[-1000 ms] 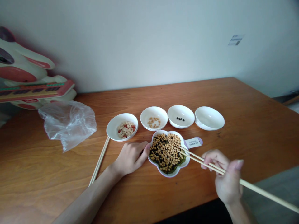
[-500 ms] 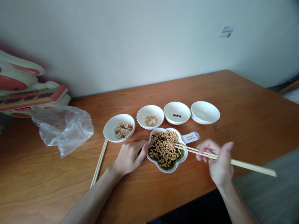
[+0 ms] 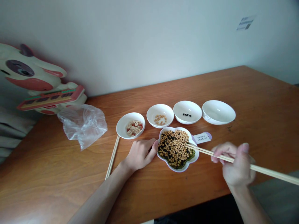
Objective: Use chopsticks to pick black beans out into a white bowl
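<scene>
1. Right hand point(image 3: 235, 165): thumb and fingers closed round a pair of chopsticks point(image 3: 271, 171), whose tips slant left into the dish. Whether they pinch a bean cannot be told.
2. Left hand point(image 3: 141, 154): on the table point(image 3: 58, 186), fingers curled in, thumb and forefinger at the dish's left rim — gripping or merely resting, I cannot tell.
3. Other pair point(image 3: 112, 157): chopsticks lying left of the left forearm, far ends by the leftmost bowl.
4. Dish point(image 3: 195, 158): between the hands, scalloped, white with a lilac edge. It holds yellow beans point(image 3: 174, 143) mixed with black ones, and green ones at the lower right.
5. Label point(image 3: 202, 137): white, on the dish's handle, two printed lines in Chinese characters, too small to read surely.
6. Leftmost bowl point(image 3: 121, 126): pale, flattish pieces and reddish ones.
7. Second bowl point(image 3: 151, 113): a scatter of yellow-tan beans.
8. Third bowl point(image 3: 179, 109): a few black beans in a row.
9. Rightmost bowl point(image 3: 218, 112): white inside, faint pattern outside.
10. Bag point(image 3: 83, 124): clear plastic, crumpled.
11. Toy point(image 3: 50, 99): a cartoon animal with a keyboard; its small red badge is illegible.
12. Sticker point(image 3: 245, 23): on the wall, blurred print.
</scene>
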Demonstrator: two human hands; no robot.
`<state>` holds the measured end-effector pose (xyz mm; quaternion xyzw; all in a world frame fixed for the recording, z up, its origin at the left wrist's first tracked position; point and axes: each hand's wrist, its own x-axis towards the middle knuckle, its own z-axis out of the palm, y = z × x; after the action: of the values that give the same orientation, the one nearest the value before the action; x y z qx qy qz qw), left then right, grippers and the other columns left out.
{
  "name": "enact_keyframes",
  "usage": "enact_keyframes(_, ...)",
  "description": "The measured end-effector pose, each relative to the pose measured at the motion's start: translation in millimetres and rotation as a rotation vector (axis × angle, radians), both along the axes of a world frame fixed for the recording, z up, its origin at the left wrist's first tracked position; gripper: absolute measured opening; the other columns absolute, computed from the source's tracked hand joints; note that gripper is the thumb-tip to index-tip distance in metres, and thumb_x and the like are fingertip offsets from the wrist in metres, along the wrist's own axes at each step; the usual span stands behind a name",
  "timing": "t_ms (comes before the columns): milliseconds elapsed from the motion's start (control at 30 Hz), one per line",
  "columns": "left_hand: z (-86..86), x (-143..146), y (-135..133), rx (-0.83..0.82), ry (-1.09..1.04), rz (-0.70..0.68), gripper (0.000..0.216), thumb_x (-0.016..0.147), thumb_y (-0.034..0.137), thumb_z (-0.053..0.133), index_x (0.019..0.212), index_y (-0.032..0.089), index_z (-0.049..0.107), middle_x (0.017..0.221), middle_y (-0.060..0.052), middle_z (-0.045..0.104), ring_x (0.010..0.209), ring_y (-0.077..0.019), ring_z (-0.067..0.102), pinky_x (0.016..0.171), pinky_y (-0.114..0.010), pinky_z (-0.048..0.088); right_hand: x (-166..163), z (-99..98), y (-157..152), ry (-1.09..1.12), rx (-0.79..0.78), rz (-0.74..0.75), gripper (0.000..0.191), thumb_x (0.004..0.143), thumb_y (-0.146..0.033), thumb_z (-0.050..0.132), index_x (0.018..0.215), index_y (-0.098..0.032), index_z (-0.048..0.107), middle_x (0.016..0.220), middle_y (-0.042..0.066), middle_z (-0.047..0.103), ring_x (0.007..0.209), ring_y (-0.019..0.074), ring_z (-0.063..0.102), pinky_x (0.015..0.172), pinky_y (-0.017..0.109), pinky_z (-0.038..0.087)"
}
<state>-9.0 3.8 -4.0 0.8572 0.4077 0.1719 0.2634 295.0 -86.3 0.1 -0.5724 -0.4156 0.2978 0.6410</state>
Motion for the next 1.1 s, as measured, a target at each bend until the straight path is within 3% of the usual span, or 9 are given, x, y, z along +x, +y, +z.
enact_keyframes(233,-2.5,-0.7,0.5,0.016,-0.008,-0.008,0.04,0.113,0.037,0.033,0.08,0.02,0.048,0.071,0.0,0.061,0.061,-0.0126,0.052,0.062,-0.028,0.032,9.0,3.6,10.4,0.117,0.178,0.095,0.078,0.105,-0.066,0.031,0.054,-0.024,0.071,0.043,0.006,0.05,0.048,0.0234,0.054,0.049,0.038,0.04)
enact_keyframes(467,-5.4,-1.4,0.9,0.002,-0.009,-0.008,0.038,0.113,0.037,0.033,0.081,0.02,0.046,0.072,0.0,0.061,0.063,-0.0128,0.054,0.064,-0.028,0.034,-11.2,42.6,76.3,0.234,0.385,0.217,0.074,0.107,-0.065,0.029,0.06,-0.025,0.07,0.05,0.004,0.055,0.05,0.0204,0.055,0.051,0.035,0.04)
enact_keyframes(533,-5.0,-1.6,1.0,-0.005,-0.005,-0.006,0.038,0.113,0.037,0.033,0.081,0.02,0.047,0.072,0.0,0.061,0.062,-0.0127,0.054,0.064,-0.028,0.034,-22.3,51.0,94.8,0.186,0.356,0.227,0.075,0.106,-0.069,0.029,0.06,-0.024,0.068,0.053,0.005,0.057,0.052,0.0203,0.055,0.053,0.035,0.041)
enact_keyframes(600,-4.9,-1.8,1.0,-0.005,-0.001,-0.004,0.038,0.113,0.036,0.033,0.081,0.02,0.047,0.071,0.0,0.06,0.062,-0.0127,0.053,0.063,-0.028,0.033,-29.4,52.8,104.7,0.092,0.22,0.319,0.075,0.103,-0.075,0.029,0.067,-0.023,0.069,0.059,0.005,0.06,0.056,0.02,0.057,0.055,0.034,0.041)
enact_keyframes(700,-5.7,-1.9,1.0,0.012,0.01,0.001,0.039,0.113,0.036,0.034,0.08,0.02,0.046,0.07,0.0,0.059,0.061,-0.0125,0.052,0.062,-0.029,0.031,-26.9,44.4,99.8,0.059,0.172,0.341,0.075,0.101,-0.078,0.03,0.069,-0.022,0.068,0.063,0.005,0.063,0.058,0.0194,0.056,0.056,0.033,0.041)
enact_keyframes(867,-5.7,-1.1,0.8,0.022,0.008,0.003,0.04,0.113,0.036,0.034,0.078,0.02,0.045,0.069,0.001,0.058,0.06,-0.012,0.051,0.061,-0.03,0.03,0.1,20.6,65.4,0.118,0.214,0.296,0.075,0.104,-0.072,0.028,0.067,-0.023,0.07,0.062,0.006,0.06,0.061,0.0217,0.057,0.058,0.035,0.044)
enact_keyframes(1100,-2.1,-0.5,1.0,-0.003,-0.017,-0.009,0.039,0.112,0.035,0.034,0.078,0.02,0.045,0.069,0.001,0.056,0.059,-0.0113,0.05,0.062,-0.028,0.032,20.1,0.6,36.6,0.101,0.144,0.367,0.08,0.105,-0.071,0.017,0.066,-0.023,0.068,0.058,0.006,0.056,0.059,0.0226,0.05,0.061,0.037,0.041)
